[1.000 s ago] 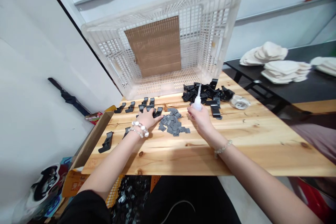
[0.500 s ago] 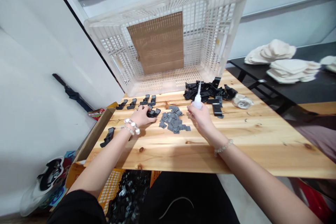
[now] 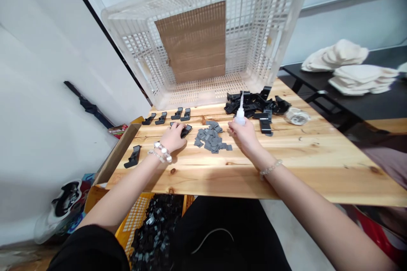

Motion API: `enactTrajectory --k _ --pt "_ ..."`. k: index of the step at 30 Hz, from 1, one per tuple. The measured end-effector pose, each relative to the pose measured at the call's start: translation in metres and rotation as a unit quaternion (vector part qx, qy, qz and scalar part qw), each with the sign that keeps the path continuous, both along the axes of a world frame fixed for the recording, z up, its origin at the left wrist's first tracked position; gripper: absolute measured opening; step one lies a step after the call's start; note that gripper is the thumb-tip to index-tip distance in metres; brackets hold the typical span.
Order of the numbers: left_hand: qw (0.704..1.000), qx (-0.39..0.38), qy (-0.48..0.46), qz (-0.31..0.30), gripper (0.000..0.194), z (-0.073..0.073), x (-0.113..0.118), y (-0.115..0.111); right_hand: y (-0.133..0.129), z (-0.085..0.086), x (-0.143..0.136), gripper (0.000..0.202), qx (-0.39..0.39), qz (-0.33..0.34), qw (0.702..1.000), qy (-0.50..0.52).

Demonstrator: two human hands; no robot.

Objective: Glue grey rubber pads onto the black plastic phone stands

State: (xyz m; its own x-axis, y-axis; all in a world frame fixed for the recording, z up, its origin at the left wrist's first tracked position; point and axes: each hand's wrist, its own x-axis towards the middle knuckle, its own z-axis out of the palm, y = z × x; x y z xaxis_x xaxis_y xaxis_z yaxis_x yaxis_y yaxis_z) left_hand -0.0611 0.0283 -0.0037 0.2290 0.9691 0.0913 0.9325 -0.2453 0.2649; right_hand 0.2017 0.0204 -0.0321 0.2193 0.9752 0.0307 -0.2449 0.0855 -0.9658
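Note:
My right hand (image 3: 245, 132) is closed around a small white squeeze bottle (image 3: 240, 117) with a long thin nozzle pointing up. On the left side of the wooden table, my left hand (image 3: 172, 137) has its fingers bent over a black plastic part (image 3: 186, 130), partly hiding it. Between the two hands lies a loose pile of small grey square pads (image 3: 210, 137). Behind my left hand, several like black parts (image 3: 177, 113) stand in a row. One more black part (image 3: 132, 156) lies apart, left of my wrist.
A white plastic crate (image 3: 203, 100) lies on its side at the back, cardboard (image 3: 195, 42) inside. Black parts (image 3: 254, 103) are heaped beyond my right hand, beside a roll of clear tape (image 3: 296, 116). Below the table edge is a yellow crate (image 3: 133, 220) of black pieces.
My left hand's fingers have drawn in over the black part, and the thumb no longer sticks out. My right hand still holds the bottle upright. The view has shifted slightly.

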Motion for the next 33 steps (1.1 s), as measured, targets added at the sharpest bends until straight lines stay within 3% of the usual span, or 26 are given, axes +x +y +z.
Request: enactTrajectory --k 5,8,10,11,13,16,18,21,24,26,27,29,33 --pt "0.996 0.037 -0.084 0.000 0.033 0.008 0.005 0.006 -0.001 0.004 0.001 0.026 -0.004 -0.024 1.000 0.006" --pt "0.989 0.060 -0.136 -0.001 0.031 0.026 -0.001 -0.012 -0.001 0.006 0.003 0.023 -0.010 -0.032 0.999 0.009" --pt "0.982 0.062 -0.179 -0.013 0.034 0.042 -0.011 -0.045 -0.002 0.009 0.002 0.022 -0.014 -0.033 0.999 0.014" --pt "0.968 0.049 -0.243 -0.034 0.035 0.050 -0.018 -0.067 -0.003 0.010 0.002 0.021 -0.017 -0.032 0.999 0.018" --pt "0.943 -0.039 -0.326 -0.062 0.037 0.066 -0.037 -0.117 -0.006 0.015 0.000 0.020 -0.023 -0.028 0.999 0.023" --pt "0.923 -0.230 -0.290 -0.106 0.042 0.074 -0.073 -0.188 -0.013 0.022 -0.004 0.018 -0.023 -0.029 0.999 0.014" --pt "0.923 -0.287 -0.244 -0.077 0.044 0.059 -0.097 -0.223 -0.018 0.026 -0.006 0.016 -0.014 -0.018 1.000 -0.010" --pt "0.934 -0.301 -0.189 0.027 0.036 0.009 -0.130 -0.256 -0.023 0.028 -0.009 0.014 0.002 0.000 0.999 -0.039" --pt "0.939 -0.305 -0.113 0.112 0.050 -0.048 -0.152 -0.269 -0.024 0.026 -0.010 0.014 0.010 0.008 0.998 -0.062" --pt "0.936 -0.318 -0.076 0.132 0.064 -0.067 -0.157 -0.267 -0.023 0.024 -0.011 0.015 0.016 0.008 0.997 -0.082" --pt "0.932 -0.329 -0.072 0.131 0.067 -0.068 -0.157 -0.263 -0.023 0.023 -0.011 0.016 0.014 0.003 0.996 -0.086" --pt "0.922 -0.358 -0.095 0.108 0.064 -0.050 -0.149 -0.248 -0.021 0.021 -0.011 0.018 0.003 -0.012 0.996 -0.083" --pt "0.893 -0.402 -0.201 -0.010 0.046 0.032 -0.123 -0.208 -0.015 0.016 -0.007 0.019 -0.013 -0.035 0.997 -0.072"
